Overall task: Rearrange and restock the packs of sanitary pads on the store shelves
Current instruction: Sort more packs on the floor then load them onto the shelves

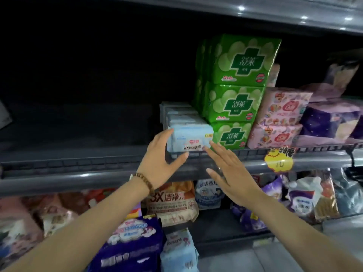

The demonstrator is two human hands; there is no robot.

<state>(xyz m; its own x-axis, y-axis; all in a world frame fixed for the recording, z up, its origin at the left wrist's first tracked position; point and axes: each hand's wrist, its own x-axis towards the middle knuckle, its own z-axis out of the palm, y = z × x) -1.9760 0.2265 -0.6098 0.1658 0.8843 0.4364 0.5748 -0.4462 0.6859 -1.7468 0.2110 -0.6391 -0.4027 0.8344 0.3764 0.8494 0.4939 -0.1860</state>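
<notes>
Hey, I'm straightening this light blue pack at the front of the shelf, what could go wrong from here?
1. The light blue pack sits at the shelf lip; the left hand lies flat against its side and the right hand only reaches its corner, no firm grip, so it might slide off the front.
2. The green packs stand three high right beside it; a sideways nudge could topple them.

Grey shelving [78, 179] (light glints [241, 8] above) fronts a dark recess [78, 75].

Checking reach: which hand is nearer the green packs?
Right. The right hand reaches just left of the green packs; the left hand is at the far side of the blue pack.
</notes>
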